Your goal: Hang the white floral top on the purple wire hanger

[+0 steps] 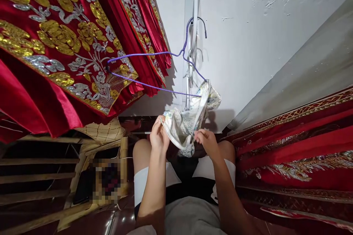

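At your far left hung a red embroidered cloth (55,36), gold and silver flowers across its pleats, with a wooden frame (41,161) below it. Next came the purple hanger (154,87), hooked up near a pipe on the white wall (248,44); most of its lower bar was bare.

Your left hand (159,137) sat above your knee, its fingers pressed together and pinching the banded edge of the pale garment (187,121). That garment was bunched between your two hands, and only its upper end reached the hanger's right corner, where it was draped or caught; I could not tell which. Your right hand (207,142) had its fingers pinching the garment's lower edge, just beside your left. Past it, at the far right, lay a second red cloth (298,154) with a gold border.

By my judgement the hanging was part done: one end was up on the wire, while the rest was crumpled in your grip and not yet spread along the bar.

Counted: one purple hanger, one pale garment, two hands on it, two red cloths, one on each side. Something pale and wiry hung behind the hanger, too unclear to name
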The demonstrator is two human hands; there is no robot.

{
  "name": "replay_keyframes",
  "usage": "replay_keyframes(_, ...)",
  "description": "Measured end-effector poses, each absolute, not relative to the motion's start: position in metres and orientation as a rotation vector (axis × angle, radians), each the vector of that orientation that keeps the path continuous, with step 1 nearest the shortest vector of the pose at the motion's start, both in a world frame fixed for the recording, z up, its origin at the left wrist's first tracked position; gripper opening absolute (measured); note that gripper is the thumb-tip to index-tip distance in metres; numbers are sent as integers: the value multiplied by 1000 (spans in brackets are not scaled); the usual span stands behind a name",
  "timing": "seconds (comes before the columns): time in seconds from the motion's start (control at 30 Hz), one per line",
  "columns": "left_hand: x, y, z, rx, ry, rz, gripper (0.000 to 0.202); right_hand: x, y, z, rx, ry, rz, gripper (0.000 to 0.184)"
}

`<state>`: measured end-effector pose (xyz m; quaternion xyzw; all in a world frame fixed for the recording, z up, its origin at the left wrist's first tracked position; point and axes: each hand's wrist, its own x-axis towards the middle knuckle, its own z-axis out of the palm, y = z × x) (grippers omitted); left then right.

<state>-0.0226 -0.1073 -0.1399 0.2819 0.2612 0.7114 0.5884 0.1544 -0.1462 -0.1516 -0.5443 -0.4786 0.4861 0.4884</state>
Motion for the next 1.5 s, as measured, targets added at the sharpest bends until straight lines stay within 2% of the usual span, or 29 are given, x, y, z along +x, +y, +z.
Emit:
replay_keyframes(0.1,-13,-128,-118,1158,585,1453,32,152,-137,-138,-1156,-1068,1266,52)
replay_keyframes(0.2,-5,-145,-98,1724,697,1168,19,145,-131,-121,-975,-1007,1596,73)
replay_keyframes(0.27,-8,-148,-90,1894,812,1138,25,145,-130,-109,-950,-1023,1696,69)
replay_keyframes(0.4,-22,-127,-87,1905,824,1150,47,158,-123,-73,-1036,-1475,1758,38)
replay_keyframes(0.5,-32,-105,-97,2002,706,788,54,176,-110,-38,-1189,-2032,1574,21)
replay_keyframes(0.6,-47,-90,-106,2126,868,489,55,190,-87,-14,-1296,-2114,1145,15)
replay_keyframes(0.63,-55,-87,-106,2168,961,439,53,193,-77,-12,-1292,-2049,986,17)
replay_keyframes(0.73,-81,-81,-97,2310,1270,293,38,193,-43,-26,-1209,-1841,643,44)
replay_keyframes(0.8,-95,-80,-86,2384,1482,132,29,190,-23,-46,-1180,-1820,601,52)
replay_keyframes(0.9,-111,-80,-77,2391,1701,-167,29,189,-9,-69,-1231,-1833,645,37)
replay_keyframes(1.0,-123,-79,-78,2343,1708,-369,29,198,-21,-72,-1272,-1835,645,29)
replay_keyframes(1.1,-133,-75,-74,2422,1710,-156,26,209,-45,-57,-1311,-1843,642,28)
replay_keyframes(1.27,-123,-63,-39,2593,1349,609,27,219,-70,-33,-1277,-1824,717,20)
replay_keyframes(1.4,-98,-51,-18,2275,1047,1096,16,218,-76,-30,-1147,-1833,860,21)
replay_keyframes(1.43,-95,-47,-16,2148,989,1156,19,219,-76,-31,-1152,-1829,859,22)
replay_keyframes(1.5,-93,-39,-13,1951,916,1212,36,224,-74,-32,-1219,-1773,775,36)
